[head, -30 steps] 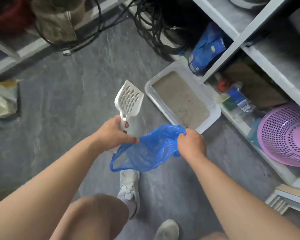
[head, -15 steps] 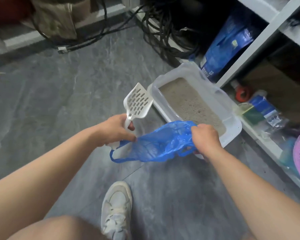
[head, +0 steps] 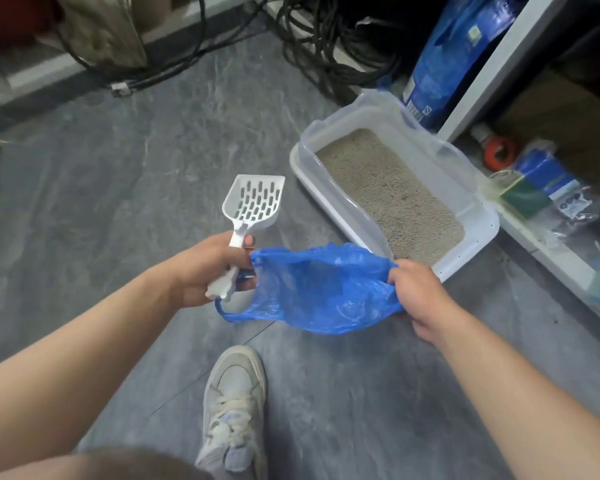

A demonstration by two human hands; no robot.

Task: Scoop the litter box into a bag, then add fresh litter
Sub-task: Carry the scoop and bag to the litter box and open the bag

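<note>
A white litter box [head: 478, 233] with grey-beige litter [head: 388, 192] sits on the grey floor against a white shelf unit. My left hand [head: 205, 268] grips the handle of a white slotted scoop [head: 253, 202], whose head points up and away, and also pinches one edge of a blue plastic bag [head: 323, 292]. My right hand [head: 420, 292] grips the bag's opposite edge. The bag hangs stretched between both hands, just in front of the box's near corner. A blue litter sack [head: 451, 53] stands on the shelf behind the box.
Black cables [head: 326, 39] lie coiled on the floor at the back. The shelf's lower level holds a red-capped item [head: 496, 150] and blue-green packages [head: 537, 188]. My shoe [head: 236, 400] stands on the floor below the bag. A brown bag [head: 104, 29] leans at the back left.
My hands have drawn apart, stretching the blue bag wider. The view has come lower and closer to the litter box, and the scoop head has tilted more upright.
</note>
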